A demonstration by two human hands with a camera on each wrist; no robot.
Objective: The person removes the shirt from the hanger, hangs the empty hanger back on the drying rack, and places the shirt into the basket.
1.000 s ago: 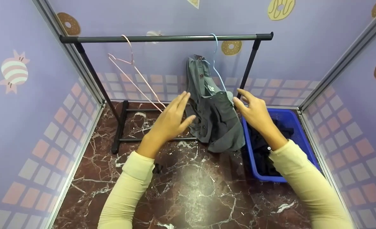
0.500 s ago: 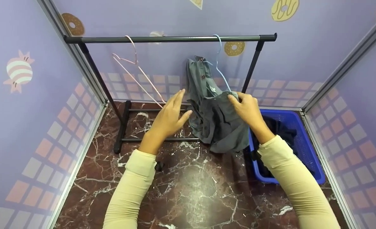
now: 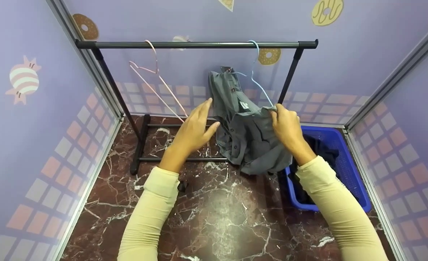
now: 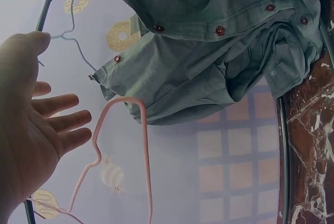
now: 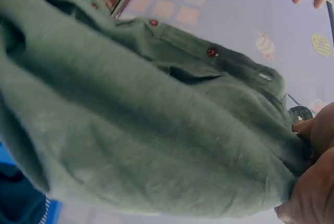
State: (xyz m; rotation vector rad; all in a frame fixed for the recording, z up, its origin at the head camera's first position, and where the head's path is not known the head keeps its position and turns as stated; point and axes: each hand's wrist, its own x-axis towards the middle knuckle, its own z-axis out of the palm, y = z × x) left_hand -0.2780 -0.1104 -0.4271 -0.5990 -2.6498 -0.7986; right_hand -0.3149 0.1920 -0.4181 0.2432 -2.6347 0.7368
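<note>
A grey-green button shirt [image 3: 248, 134] [image 4: 209, 51] [image 5: 146, 125] hangs bunched on a pale blue wire hanger [image 3: 259, 78] hooked over the black rail [image 3: 195, 44]. My right hand [image 3: 286, 125] [image 5: 313, 182] grips the shirt's upper right edge where it meets the hanger. My left hand [image 3: 195, 127] [image 4: 36, 130] is open with straight fingers, just left of the shirt; whether its fingertips touch the cloth I cannot tell. An empty pink wire hanger [image 3: 156, 85] [image 4: 125, 145] hangs further left on the rail.
A blue plastic basket [image 3: 340, 174] with dark clothes stands on the marble floor [image 3: 217, 210] at the right, under my right forearm. The rack's black base bars [image 3: 145, 145] lie behind my left hand. Purple patterned walls close in on three sides.
My right hand moved in from beside the shirt and took hold of its upper edge. The shirt and blue hanger shifted slightly right. My left hand stayed open nearby.
</note>
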